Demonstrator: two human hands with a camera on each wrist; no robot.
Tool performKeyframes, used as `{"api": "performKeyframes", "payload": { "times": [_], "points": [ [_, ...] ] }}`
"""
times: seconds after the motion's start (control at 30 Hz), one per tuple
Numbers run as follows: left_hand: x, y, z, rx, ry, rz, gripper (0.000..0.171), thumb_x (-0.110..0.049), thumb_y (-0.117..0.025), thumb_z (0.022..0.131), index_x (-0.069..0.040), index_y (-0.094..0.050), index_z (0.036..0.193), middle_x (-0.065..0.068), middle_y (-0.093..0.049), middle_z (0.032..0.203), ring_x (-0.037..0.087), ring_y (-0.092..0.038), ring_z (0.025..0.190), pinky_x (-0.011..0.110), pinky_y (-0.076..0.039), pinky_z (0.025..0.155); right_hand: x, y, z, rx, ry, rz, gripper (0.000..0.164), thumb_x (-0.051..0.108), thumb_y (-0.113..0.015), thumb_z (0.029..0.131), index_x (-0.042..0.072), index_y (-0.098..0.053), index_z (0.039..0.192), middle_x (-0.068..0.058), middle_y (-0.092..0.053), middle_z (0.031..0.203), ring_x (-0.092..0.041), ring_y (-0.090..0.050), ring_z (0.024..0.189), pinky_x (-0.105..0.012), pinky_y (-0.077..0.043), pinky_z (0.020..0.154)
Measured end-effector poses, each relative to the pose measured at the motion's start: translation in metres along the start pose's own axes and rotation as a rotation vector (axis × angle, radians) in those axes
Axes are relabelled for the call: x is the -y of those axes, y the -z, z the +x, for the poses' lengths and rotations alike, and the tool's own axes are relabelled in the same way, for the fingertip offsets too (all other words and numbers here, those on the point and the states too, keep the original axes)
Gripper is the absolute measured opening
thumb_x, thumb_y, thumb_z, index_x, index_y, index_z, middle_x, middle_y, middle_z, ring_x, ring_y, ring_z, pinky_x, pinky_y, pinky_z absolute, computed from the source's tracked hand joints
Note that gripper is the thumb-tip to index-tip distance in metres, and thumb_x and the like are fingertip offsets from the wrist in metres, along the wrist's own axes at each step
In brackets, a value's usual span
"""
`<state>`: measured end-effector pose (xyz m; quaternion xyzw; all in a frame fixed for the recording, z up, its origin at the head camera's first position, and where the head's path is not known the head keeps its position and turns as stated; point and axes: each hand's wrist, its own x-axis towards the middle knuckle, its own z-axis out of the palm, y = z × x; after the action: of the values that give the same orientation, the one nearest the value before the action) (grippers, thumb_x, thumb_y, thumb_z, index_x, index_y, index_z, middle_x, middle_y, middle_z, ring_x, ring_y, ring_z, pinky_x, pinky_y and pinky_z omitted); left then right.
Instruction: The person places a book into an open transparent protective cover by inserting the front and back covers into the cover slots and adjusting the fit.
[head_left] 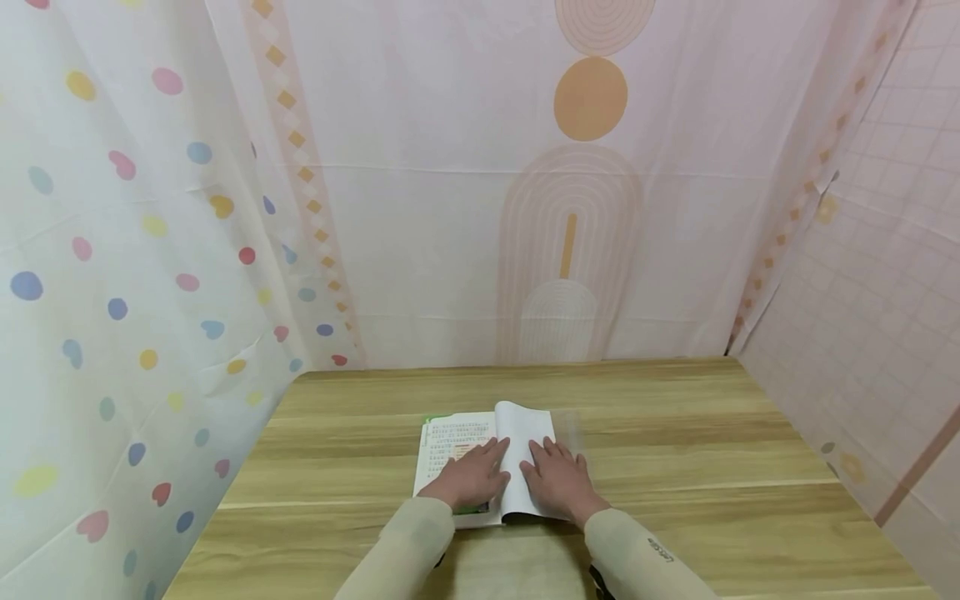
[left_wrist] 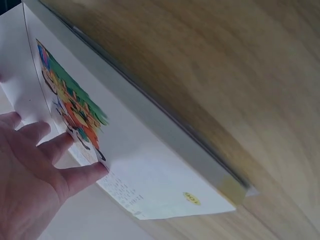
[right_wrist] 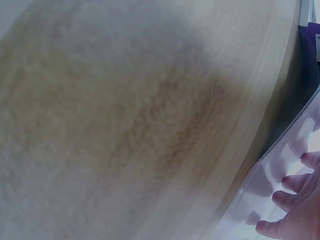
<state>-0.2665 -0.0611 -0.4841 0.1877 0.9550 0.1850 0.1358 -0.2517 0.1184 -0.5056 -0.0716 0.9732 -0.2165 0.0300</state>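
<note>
An open book (head_left: 438,442) lies on the table, its left page printed with text and a colored illustration (left_wrist: 75,102). My left hand (head_left: 471,477) rests on that page near the fold, fingers extended. To its right a blank white sheet (head_left: 517,429) bows up from the fold. My right hand (head_left: 561,483) presses on this sheet with spread fingers. A strip of clear plastic (head_left: 570,429) sticks out past the sheet's right edge. In the right wrist view, the fingertips of my right hand (right_wrist: 300,205) touch a shiny, see-through surface (right_wrist: 260,187).
The wooden table (head_left: 697,450) extends on both sides of the book. Behind it hangs a patterned curtain (head_left: 427,250), with a dotted curtain (head_left: 97,250) on the left and a checked one (head_left: 885,275) on the right.
</note>
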Motion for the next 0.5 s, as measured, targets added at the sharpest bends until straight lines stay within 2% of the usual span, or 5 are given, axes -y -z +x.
{"api": "performKeyframes", "payload": {
  "times": [0.2, 0.37, 0.5],
  "points": [
    [0.0001, 0.0004, 0.0003, 0.003, 0.014, -0.016, 0.061, -0.039, -0.052, 0.101, -0.015, -0.036, 0.155, 0.008, -0.037, 0.157, 0.032, -0.034, 0.143, 0.068, -0.024, 0.108, -0.0007, -0.0015, 0.0005, -0.017, 0.016, -0.029, 0.053, 0.038, -0.045, 0.104, 0.004, -0.05, 0.144, -0.021, -0.045, 0.149, -0.042, -0.037, 0.138, -0.067, -0.024, 0.108],
    [0.0002, -0.0019, 0.002, -0.01, 0.014, 0.019, 0.062, -0.041, -0.053, 0.1, -0.016, -0.037, 0.154, 0.009, -0.038, 0.156, 0.033, -0.035, 0.142, 0.068, -0.026, 0.107, -0.001, -0.0026, 0.0013, -0.035, 0.053, 0.002, 0.051, 0.032, -0.048, 0.103, -0.002, -0.051, 0.141, -0.024, -0.047, 0.145, -0.043, -0.04, 0.136, -0.061, -0.033, 0.106],
    [0.0006, -0.0024, 0.0025, -0.016, 0.013, 0.036, 0.063, -0.044, -0.052, 0.1, -0.016, -0.037, 0.154, 0.009, -0.038, 0.156, 0.033, -0.035, 0.142, 0.068, -0.026, 0.107, -0.0011, -0.0019, 0.0011, -0.05, 0.069, 0.0, 0.049, 0.03, -0.049, 0.103, -0.003, -0.052, 0.139, -0.025, -0.048, 0.143, -0.042, -0.042, 0.134, -0.06, -0.035, 0.105]
  ]
}}
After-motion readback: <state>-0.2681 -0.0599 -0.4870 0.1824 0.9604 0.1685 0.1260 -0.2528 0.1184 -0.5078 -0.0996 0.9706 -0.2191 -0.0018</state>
